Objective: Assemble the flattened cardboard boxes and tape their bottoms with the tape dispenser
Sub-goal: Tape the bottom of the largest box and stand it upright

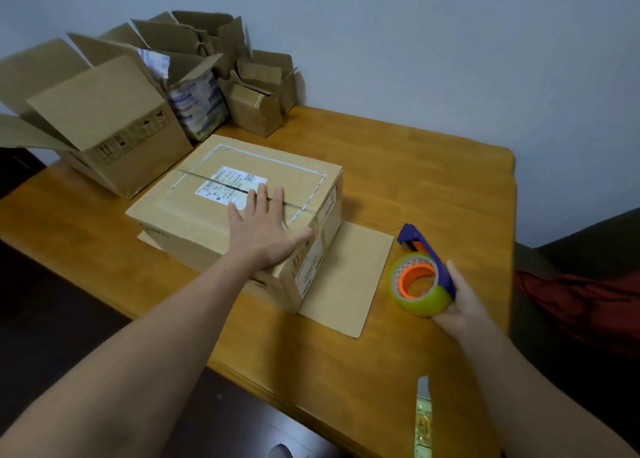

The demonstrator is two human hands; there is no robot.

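A cardboard box [194,211] stands on the wooden table [433,166] with its two folded flaps up, a white shipping label across their seam. My left hand [265,227] lies flat on those flaps, fingers spread, near the right end of the seam. One lower flap [346,277] sticks out flat on the table to the box's right. My right hand [460,301] grips a blue tape dispenser [424,249] with an orange hub and a yellowish-green tape roll, resting on the table to the right of the box.
Open assembled boxes stand at the back left: a large one [110,135], several smaller ones [256,111] by the wall, and a plastic-wrapped bundle [199,107]. A greenish strip [423,419] hangs at the near table edge. A dark seat with red cloth [581,301] sits right.
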